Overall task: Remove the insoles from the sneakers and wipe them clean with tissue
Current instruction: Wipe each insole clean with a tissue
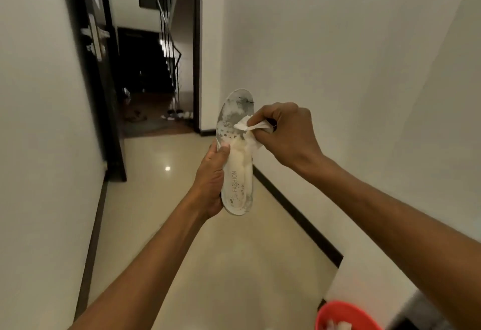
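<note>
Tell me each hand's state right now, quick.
Left hand: grips the insole along its lower half.
Right hand: pinches a crumpled tissue, pressing it on the insole.

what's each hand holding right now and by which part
The left hand grips the insole along its heel half. The right hand pinches a crumpled tissue against the insole's forefoot.

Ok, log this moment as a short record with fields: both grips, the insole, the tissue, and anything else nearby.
left grip: holds the insole by its heel half, thumb on the printed face
right grip: pinches a crumpled white tissue
contact: tissue pressed on the insole's middle
insole state: grey stains on the toe half, toe end pointing up and away
nearby: red bowl at lower right, white bits inside
</note>
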